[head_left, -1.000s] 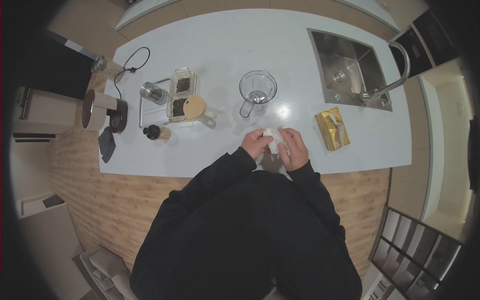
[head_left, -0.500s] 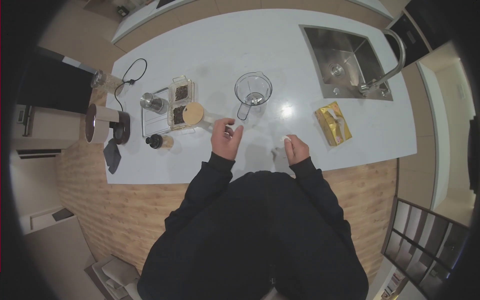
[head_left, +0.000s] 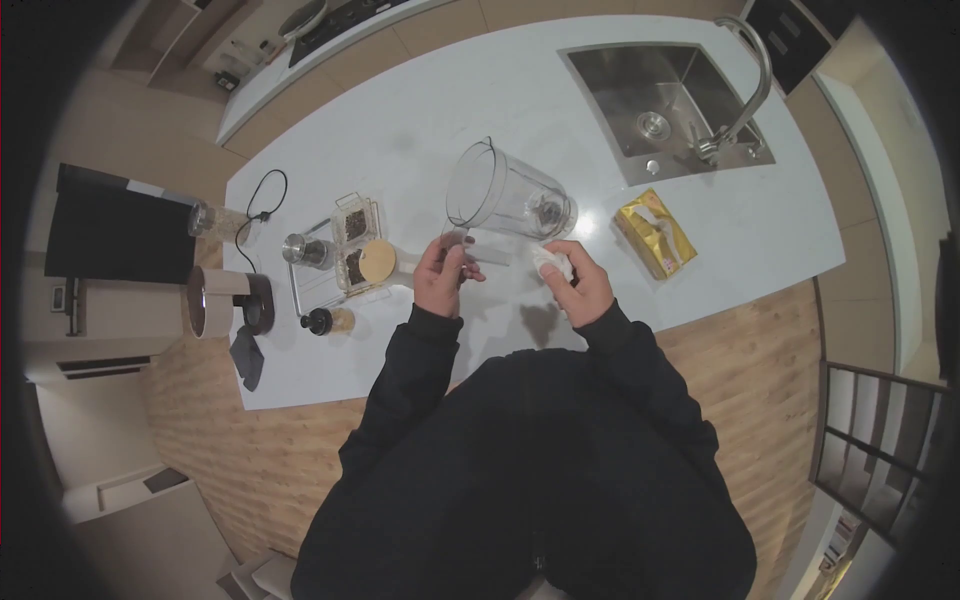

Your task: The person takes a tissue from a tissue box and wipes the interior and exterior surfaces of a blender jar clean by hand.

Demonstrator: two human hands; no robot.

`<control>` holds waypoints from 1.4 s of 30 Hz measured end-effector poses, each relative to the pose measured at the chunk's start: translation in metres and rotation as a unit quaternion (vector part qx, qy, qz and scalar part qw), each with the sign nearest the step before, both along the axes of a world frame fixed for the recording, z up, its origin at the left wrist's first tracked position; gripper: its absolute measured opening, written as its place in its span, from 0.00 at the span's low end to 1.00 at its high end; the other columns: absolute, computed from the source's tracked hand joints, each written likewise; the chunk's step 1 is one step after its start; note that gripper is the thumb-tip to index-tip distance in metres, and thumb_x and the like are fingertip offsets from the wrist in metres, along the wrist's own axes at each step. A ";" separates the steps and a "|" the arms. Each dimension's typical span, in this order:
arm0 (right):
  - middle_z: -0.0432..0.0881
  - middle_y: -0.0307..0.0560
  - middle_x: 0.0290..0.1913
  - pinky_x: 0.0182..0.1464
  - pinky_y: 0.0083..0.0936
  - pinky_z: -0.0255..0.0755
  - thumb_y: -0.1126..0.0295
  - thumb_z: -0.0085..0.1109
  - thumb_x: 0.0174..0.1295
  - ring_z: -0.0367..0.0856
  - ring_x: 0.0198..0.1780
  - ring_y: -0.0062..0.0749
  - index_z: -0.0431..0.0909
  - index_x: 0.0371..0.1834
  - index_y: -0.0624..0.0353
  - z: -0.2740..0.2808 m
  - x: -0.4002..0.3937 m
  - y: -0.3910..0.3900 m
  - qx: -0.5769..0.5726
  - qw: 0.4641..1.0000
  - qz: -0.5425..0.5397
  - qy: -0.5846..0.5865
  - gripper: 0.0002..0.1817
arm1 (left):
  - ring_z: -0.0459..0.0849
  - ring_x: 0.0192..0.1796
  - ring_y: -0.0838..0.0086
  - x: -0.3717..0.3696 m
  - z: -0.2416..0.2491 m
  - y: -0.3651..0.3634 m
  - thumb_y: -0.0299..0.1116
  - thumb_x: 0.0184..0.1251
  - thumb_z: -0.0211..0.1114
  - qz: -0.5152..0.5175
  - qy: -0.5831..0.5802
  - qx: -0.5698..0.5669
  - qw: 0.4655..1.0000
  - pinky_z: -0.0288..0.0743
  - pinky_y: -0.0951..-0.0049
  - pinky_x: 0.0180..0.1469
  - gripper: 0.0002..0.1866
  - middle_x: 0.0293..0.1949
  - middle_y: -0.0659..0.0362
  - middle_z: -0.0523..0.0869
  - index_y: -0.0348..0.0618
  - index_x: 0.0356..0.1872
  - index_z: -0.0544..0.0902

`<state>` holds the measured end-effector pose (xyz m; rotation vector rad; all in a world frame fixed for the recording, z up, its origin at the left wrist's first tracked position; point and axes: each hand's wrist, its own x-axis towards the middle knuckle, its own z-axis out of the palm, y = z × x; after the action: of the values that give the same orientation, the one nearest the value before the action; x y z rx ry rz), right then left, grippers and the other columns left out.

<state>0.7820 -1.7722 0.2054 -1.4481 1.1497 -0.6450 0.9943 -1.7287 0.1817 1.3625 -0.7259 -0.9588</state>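
A clear blender jug (head_left: 505, 195) is tipped over to the right, its wide rim at the left and its blade base (head_left: 550, 212) at the right. Fingers of my left hand (head_left: 440, 278) are closed round the jug's handle. In my right hand (head_left: 582, 288) is a crumpled white tissue (head_left: 553, 262), pinched beside the jug's base. A gold tissue pack (head_left: 655, 235) lies to the right of that hand. Just left of my left hand stands a jar with a round wooden lid (head_left: 378, 262).
At the left are a metal tray (head_left: 297, 295), glass containers with dark contents (head_left: 355, 222), a metal-lidded jar (head_left: 305, 250) and a black-capped bottle (head_left: 318, 321). Farther left stands a blender base (head_left: 255, 303) with a cord (head_left: 265, 214). A sink (head_left: 655, 110) with a tap sits at the back right.
My left hand has taken hold of the jug's handle, and the jug has gone from upright to tilted. My right hand has brought the tissue up close to the jug. The view has turned slightly.
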 end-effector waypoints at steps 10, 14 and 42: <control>0.78 0.42 0.41 0.26 0.21 0.67 0.78 0.51 0.62 0.78 0.35 0.28 0.77 0.52 0.55 0.017 0.028 0.014 -0.419 0.907 -0.012 0.044 0.16 | 0.78 0.29 0.70 -0.040 0.018 0.012 0.38 0.67 0.60 -0.047 0.073 -0.076 0.993 0.83 0.68 0.34 0.17 0.44 0.51 0.79 0.38 0.50 0.74; 0.78 0.35 0.39 0.22 0.19 0.68 0.76 0.50 0.61 0.79 0.37 0.23 0.78 0.51 0.52 0.018 0.035 0.015 -0.460 0.883 -0.013 0.090 0.15 | 0.78 0.28 0.70 -0.044 0.021 0.013 0.39 0.63 0.63 -0.003 0.009 -0.077 0.997 0.83 0.67 0.33 0.19 0.38 0.54 0.78 0.37 0.50 0.74; 0.82 0.50 0.37 0.25 0.19 0.76 0.62 0.55 0.65 0.76 0.28 0.25 0.72 0.54 0.62 -0.010 0.031 0.011 0.114 0.970 -0.060 -0.209 0.19 | 0.75 0.22 0.75 -0.041 0.050 -0.002 0.43 0.69 0.56 0.094 0.097 -0.034 0.990 0.78 0.76 0.21 0.15 0.39 0.53 0.79 0.39 0.41 0.74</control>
<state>0.8127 -1.7608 0.1959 -0.9939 0.9461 -0.8284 0.9531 -1.7305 0.2315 1.2355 -0.4707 -0.8942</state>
